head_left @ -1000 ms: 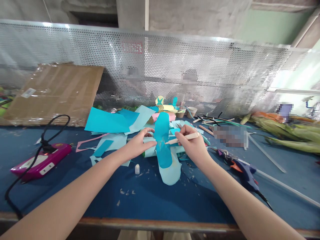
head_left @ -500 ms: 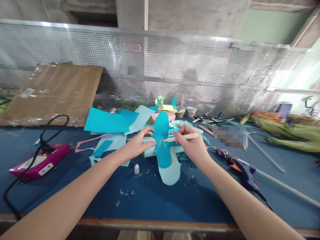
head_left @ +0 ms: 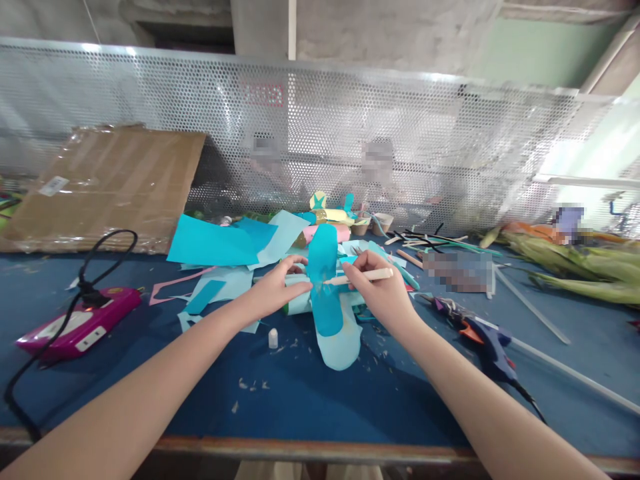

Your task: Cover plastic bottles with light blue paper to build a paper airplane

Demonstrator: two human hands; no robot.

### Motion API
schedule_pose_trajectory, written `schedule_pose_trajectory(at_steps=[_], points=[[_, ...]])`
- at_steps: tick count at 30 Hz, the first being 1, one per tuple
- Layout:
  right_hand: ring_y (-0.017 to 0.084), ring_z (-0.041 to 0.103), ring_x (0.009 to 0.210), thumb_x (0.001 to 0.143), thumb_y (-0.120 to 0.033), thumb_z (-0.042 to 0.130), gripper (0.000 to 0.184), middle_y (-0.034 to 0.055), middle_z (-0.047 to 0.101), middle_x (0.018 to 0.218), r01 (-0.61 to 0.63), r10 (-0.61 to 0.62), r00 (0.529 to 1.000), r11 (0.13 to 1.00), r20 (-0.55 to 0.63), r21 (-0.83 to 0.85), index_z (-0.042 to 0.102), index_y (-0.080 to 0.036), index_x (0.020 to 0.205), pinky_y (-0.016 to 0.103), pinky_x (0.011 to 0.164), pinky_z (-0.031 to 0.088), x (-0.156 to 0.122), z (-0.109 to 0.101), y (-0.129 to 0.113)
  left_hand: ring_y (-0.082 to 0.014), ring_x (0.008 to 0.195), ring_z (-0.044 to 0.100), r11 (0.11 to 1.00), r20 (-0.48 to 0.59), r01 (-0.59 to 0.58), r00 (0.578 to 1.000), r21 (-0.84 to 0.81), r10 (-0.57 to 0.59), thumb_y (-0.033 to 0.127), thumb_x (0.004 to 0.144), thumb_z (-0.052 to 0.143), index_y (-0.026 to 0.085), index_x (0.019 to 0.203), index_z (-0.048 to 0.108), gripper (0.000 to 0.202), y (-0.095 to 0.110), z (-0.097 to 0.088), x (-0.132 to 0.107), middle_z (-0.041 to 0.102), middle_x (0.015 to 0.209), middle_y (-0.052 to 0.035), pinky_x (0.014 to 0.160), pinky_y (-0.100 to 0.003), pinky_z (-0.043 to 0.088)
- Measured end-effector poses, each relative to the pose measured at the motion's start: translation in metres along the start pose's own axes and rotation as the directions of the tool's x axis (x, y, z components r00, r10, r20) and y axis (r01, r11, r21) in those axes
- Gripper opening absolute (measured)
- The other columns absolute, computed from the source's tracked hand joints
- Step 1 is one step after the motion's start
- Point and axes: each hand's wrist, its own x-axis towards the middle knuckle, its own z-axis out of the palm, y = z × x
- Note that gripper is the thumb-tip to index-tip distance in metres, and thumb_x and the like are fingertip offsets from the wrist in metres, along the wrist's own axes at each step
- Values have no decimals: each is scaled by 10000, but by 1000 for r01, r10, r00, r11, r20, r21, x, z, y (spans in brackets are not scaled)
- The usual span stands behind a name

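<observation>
A paper airplane (head_left: 327, 313) lies in front of me, with a bright blue wing strip over a pale blue one and a rolled pale blue body running crosswise. My left hand (head_left: 280, 288) grips the body on the left side, thumb beside the wing and fingers behind. Pinched in my right hand (head_left: 383, 290) is a slim white marker (head_left: 341, 280), its tip at the middle of the blue wing. Around that tip the paper shows a dull, smudged patch. A small white cap (head_left: 273, 339) stands on the table, left of the airplane.
Blue paper sheets (head_left: 215, 241) and offcuts lie behind my left hand. A magenta power strip (head_left: 115, 310) with a black cable sits left. On the right are a glue gun (head_left: 493, 347) and dry husks (head_left: 565, 260). Cardboard (head_left: 115, 180) leans against the perforated metal screen (head_left: 325, 133).
The marker and my right hand have shifted very slightly left over the wing. My left hand and the airplane stay in place.
</observation>
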Motion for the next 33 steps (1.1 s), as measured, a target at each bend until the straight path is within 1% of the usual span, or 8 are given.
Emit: schedule_pose_trajectory(at_steps=[4, 6, 9, 14, 18, 23, 28, 33], points=[[119, 401, 510, 784, -357, 580, 289, -44, 484, 517, -1, 2, 999, 1000, 35, -8, 426, -228, 575, 271, 501, 312, 0, 0, -1, -325, 1258, 483, 1000, 0, 2, 1000, 4, -2, 495, 819, 551, 250, 1326, 403, 583, 0, 0, 1, 472, 1400, -137, 929, -417, 452], [115, 382, 499, 782, -354, 580, 290, -49, 464, 505, -2, 2, 999, 1000, 32, -10, 424, -228, 572, 268, 491, 300, 0, 0, -2, -322, 1258, 486, 1000, -1, -2, 1000, 2, 2, 490, 819, 551, 249, 1326, 400, 581, 0, 1, 1, 475, 1397, -133, 933, -416, 451], [121, 405, 527, 787, -375, 584, 284, -41, 493, 536, 5, -5, 1000, 1000, -5, -13, 439, -227, 592, 267, 505, 315, 0, 0, -2, -319, 1270, 476, 1000, -5, -6, 1000, -2, 6, 492, 821, 547, 247, 1322, 404, 575, -1, 1, 1, 476, 1393, -134, 943, -419, 446], [112, 394, 502, 791, -372, 583, 291, -42, 491, 524, 2, -2, 999, 1000, 41, -6, 441, -224, 585, 264, 493, 304, -1, 0, -1, -320, 1268, 475, 1000, 0, -4, 1000, -6, 4, 490, 818, 551, 238, 1323, 400, 585, -1, 0, 1, 475, 1391, -137, 944, -420, 444], [119, 409, 521, 790, -372, 586, 286, -40, 489, 528, 6, -6, 1000, 1000, -3, -10, 444, -225, 590, 264, 500, 311, 0, 0, -1, -321, 1281, 463, 1000, 6, 2, 1000, -7, -1, 497, 821, 547, 242, 1329, 392, 588, 0, 0, 1, 462, 1403, -139, 947, -416, 441], [115, 394, 504, 797, -375, 588, 301, -42, 487, 523, 3, -2, 999, 1000, 35, -31, 435, -226, 585, 263, 490, 309, -1, 0, 1, -322, 1289, 453, 1000, -2, -15, 1000, -8, 15, 510, 821, 547, 260, 1317, 401, 575, -1, 1, 1, 480, 1384, -133, 938, -420, 448], [124, 425, 546, 800, -379, 585, 278, -29, 518, 568, 11, -12, 1000, 1000, -14, -15, 458, -224, 607, 267, 517, 328, -1, 0, 1, -320, 1256, 488, 1000, 3, -12, 1000, 5, 12, 519, 823, 541, 259, 1317, 408, 574, -1, 0, 0, 482, 1385, -141, 899, -404, 463], [115, 390, 498, 790, -376, 588, 306, -42, 477, 508, -6, 6, 999, 1000, 34, -12, 437, -226, 570, 264, 484, 299, -2, 0, -2, -317, 1265, 481, 1000, 0, 3, 1000, -4, -3, 502, 816, 548, 234, 1319, 408, 587, 2, 0, 0, 477, 1389, -147, 919, -402, 455]])
